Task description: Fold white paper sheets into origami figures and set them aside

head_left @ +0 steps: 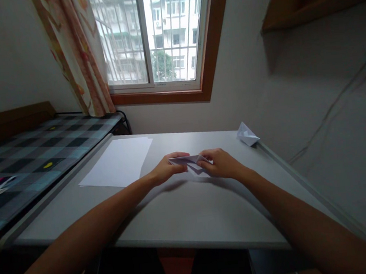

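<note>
Between my two hands a folded sheet of white paper (194, 166) is held a little above the table, its layers partly spread apart with a pointed flap hanging down. My left hand (169, 166) pinches its left end, thumb in front and fingers behind. On the other end, my right hand (220, 162) is closed with the thumb pressed on the near fold. The fingers behind the paper are partly hidden. A finished-looking white paper boat (246, 134) stands at the table's far right corner, apart from both hands.
A stack of white paper sheets (120, 161) lies on the left of the white table (191, 214). Left of the table is a bed with a checked cover (55, 133). The wall and window (149, 36) rise behind, and a wooden shelf (316, 7) hangs at upper right.
</note>
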`<state>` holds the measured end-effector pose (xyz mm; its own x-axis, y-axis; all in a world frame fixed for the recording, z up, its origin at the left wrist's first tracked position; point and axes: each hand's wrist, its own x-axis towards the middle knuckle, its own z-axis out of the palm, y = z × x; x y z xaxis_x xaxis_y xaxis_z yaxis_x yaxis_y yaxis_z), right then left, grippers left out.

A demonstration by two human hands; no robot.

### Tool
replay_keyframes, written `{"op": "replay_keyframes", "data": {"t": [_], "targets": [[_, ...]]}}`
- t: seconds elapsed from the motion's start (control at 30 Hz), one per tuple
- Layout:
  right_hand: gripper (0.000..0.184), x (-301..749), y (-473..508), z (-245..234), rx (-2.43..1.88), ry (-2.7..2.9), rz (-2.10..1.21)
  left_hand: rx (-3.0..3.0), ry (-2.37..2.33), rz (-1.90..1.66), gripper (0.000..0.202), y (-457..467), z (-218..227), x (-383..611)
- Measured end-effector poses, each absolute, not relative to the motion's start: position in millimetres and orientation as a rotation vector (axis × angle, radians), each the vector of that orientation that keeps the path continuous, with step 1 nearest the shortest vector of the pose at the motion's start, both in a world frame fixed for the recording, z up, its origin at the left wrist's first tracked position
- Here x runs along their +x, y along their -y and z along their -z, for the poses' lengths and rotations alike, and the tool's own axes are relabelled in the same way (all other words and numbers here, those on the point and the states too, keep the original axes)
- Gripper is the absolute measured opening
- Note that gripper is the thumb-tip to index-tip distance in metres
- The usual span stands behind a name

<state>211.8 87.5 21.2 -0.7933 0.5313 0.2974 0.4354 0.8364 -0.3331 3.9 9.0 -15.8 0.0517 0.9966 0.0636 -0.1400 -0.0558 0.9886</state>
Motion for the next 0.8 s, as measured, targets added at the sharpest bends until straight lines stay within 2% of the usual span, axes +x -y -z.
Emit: {"op": "replay_keyframes", "data": {"t": [0.17,0.3,0.4,0.53,0.67,0.73,0.8], "targets": [[0.025,207.1,-87.2,-18.4,-0.837,2.647,-0.104,1.252,-1.079,-1.238,0.047,-6.3,13.1,8.4],[0.024,208.4,-88.8,-19.5,-0.814,2.676,-0.117,1.327,-1.093,-1.184,0.047,-4.2,10.6,5.5],[0.023,211.4,-92.6,-19.0,-0.716,2.694,-0.260,1.479,-1.073,-1.110,0.048,-2.9,8.9,0.2],[0.026,212.8,-96.6,-15.2,-0.692,2.654,-0.537,1.653,-0.962,-1.066,0.062,-6.0,11.8,-3.7],[0.039,210.0,-95.9,-14.4,-0.672,2.574,-0.840,1.712,-1.147,-1.177,0.023,-13.2,18.2,-2.9],[0.050,209.6,-94.6,-16.8,-0.647,2.508,-1.044,1.659,-1.238,-1.232,0.022,-15.2,19.7,-3.1],[0.051,210.8,-93.5,-19.8,-0.628,2.446,-1.252,1.548,-1.267,-1.261,0.027,-15.3,19.1,-3.8]]}}
